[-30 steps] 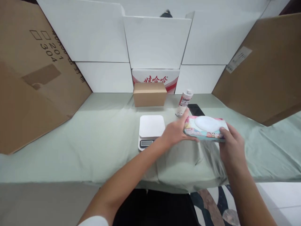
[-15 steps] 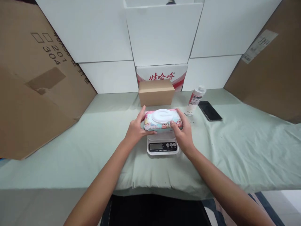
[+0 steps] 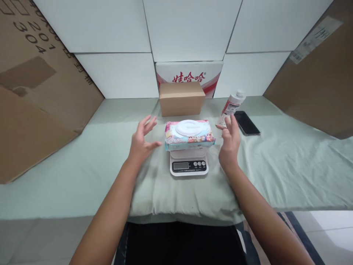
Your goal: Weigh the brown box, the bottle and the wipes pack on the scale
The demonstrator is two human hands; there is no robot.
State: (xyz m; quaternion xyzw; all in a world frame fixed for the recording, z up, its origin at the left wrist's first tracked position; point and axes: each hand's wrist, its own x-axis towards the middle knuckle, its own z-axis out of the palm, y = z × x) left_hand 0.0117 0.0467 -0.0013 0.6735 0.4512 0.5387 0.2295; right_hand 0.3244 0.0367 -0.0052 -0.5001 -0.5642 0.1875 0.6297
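A pack of wet wipes (image 3: pixel 189 134) with a white oval lid and pink-blue print lies flat on the small white kitchen scale (image 3: pixel 189 165), whose display and buttons face me. My left hand (image 3: pixel 142 141) hovers open just left of the pack, fingers spread, touching nothing. On the pack's right side my right hand (image 3: pixel 229 143) is open too, a short gap away from it.
A small brown carton (image 3: pixel 182 98) stands behind the scale, with a red-lettered white box (image 3: pixel 189 73) behind it. A white bottle (image 3: pixel 231 106) and a black phone (image 3: pixel 246 123) lie to the right. Large cardboard sheets lean at both sides on the pale green cloth (image 3: pixel 289 162).
Both hands carried the wipes pack from the right onto the scale, set it down and let go. They have moved apart to either side of it.
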